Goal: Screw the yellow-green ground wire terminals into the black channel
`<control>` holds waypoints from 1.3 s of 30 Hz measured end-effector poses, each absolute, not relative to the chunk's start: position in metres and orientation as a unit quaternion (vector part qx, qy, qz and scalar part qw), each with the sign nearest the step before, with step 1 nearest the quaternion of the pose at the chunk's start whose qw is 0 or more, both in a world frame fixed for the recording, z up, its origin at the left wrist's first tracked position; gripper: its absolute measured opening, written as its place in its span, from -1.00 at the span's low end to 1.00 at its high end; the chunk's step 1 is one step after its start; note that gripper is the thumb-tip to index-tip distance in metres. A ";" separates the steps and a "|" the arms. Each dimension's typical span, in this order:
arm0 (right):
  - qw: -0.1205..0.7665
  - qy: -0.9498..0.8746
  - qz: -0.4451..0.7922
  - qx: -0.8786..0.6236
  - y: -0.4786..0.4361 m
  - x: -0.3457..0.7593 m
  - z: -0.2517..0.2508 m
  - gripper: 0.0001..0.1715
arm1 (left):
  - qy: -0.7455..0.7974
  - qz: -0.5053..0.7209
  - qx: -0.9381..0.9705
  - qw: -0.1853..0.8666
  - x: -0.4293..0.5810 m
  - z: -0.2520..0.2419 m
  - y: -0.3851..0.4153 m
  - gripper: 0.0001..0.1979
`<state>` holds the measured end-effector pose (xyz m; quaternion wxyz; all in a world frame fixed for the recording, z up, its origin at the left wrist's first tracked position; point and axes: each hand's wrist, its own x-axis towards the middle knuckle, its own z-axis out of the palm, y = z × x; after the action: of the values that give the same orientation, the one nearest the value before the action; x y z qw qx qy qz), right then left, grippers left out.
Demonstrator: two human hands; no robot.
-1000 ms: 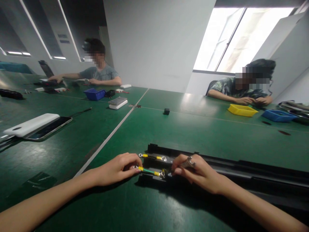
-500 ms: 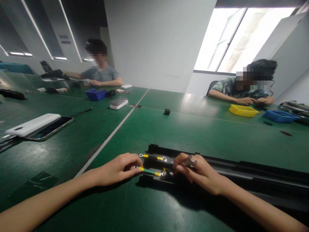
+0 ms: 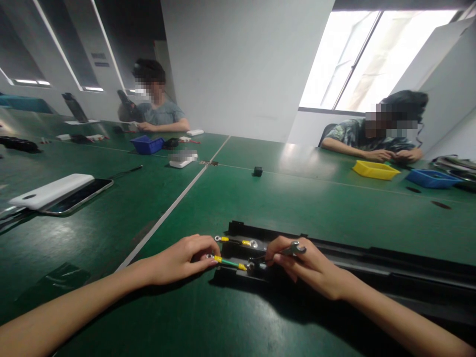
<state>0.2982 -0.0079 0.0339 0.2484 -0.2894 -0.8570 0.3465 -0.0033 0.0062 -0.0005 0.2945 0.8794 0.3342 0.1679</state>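
My right hand (image 3: 303,263) is closed around a metal wrench (image 3: 295,249), whose open-jawed end sticks out past the fingers. The tool's other end reaches toward the ring terminal (image 3: 250,267) on a short green wire (image 3: 231,263) with yellow sleeves. My left hand (image 3: 191,255) pinches that wire's left end near its other ring terminal. A second short wire (image 3: 236,241), black with yellow sleeves, lies behind it, beyond both hands. Both wires are at the left end of long black channel-shaped pieces (image 3: 345,248), which run off to the right.
On the green table (image 3: 178,317) a white power bank (image 3: 54,191) and a phone (image 3: 80,197) lie at left. A small black block (image 3: 257,171) sits farther back. Blue bin (image 3: 147,145), yellow bin (image 3: 375,170) and another blue bin (image 3: 433,178) stand near two seated people.
My right hand has turned the wrench slightly, and its far end now shows at the green wire's right terminal. My left hand stays put. The left co-worker's arm has drawn back.
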 end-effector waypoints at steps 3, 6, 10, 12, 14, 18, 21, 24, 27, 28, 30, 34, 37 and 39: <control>0.247 -0.858 0.348 -0.288 -0.008 0.298 0.035 -0.76 | 0.333 0.169 0.879 0.295 -0.004 -0.002 0.007 -0.93; 0.242 -0.857 0.350 -0.289 -0.008 0.297 0.037 -0.75 | 0.330 0.170 0.880 0.296 -0.004 -0.003 0.007 -0.93; 0.241 -0.859 0.348 -0.289 -0.008 0.297 0.037 -0.72 | 0.332 0.168 0.880 0.295 -0.005 -0.002 0.006 -0.93; 0.241 -0.858 0.347 -0.293 -0.009 0.297 0.037 -0.72 | 0.335 0.166 0.879 0.296 -0.004 -0.001 0.006 -0.92; 0.241 -0.856 0.348 -0.297 -0.009 0.297 0.036 -0.73 | 0.336 0.166 0.879 0.294 -0.004 0.000 0.005 -0.92; 0.242 -0.855 0.349 -0.297 -0.008 0.298 0.035 -0.74 | 0.334 0.166 0.881 0.292 -0.004 0.000 0.005 -0.93; 0.244 -0.858 0.346 -0.291 -0.008 0.298 0.035 -0.76 | 0.334 0.168 0.881 0.291 -0.005 -0.001 0.006 -0.92; 0.243 -0.859 0.345 -0.291 -0.008 0.298 0.036 -0.76 | 0.333 0.167 0.881 0.293 -0.005 -0.002 0.006 -0.92; 0.244 -0.860 0.344 -0.288 -0.008 0.298 0.036 -0.76 | 0.335 0.165 0.880 0.295 -0.004 -0.001 0.006 -0.92; 0.244 -0.860 0.345 -0.287 -0.008 0.298 0.036 -0.76 | 0.336 0.165 0.879 0.295 -0.004 -0.001 0.006 -0.92; 0.244 -0.860 0.344 -0.288 -0.008 0.298 0.036 -0.76 | 0.337 0.165 0.879 0.295 -0.004 -0.001 0.006 -0.92; 0.243 -0.862 0.338 -0.290 -0.008 0.298 0.036 -0.75 | 0.336 0.166 0.878 0.298 -0.005 -0.001 0.006 -0.93; 0.242 -0.862 0.337 -0.292 -0.008 0.298 0.036 -0.72 | 0.332 0.167 0.879 0.299 -0.005 -0.001 0.006 -0.93; 0.239 -0.861 0.341 -0.291 -0.008 0.298 0.036 -0.71 | 0.333 0.166 0.879 0.298 -0.005 -0.001 0.006 -0.93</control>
<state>0.2978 -0.0082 0.0356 0.2386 -0.2912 -0.8613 0.3412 -0.0053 0.0060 -0.0011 0.2979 0.8792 0.3326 0.1662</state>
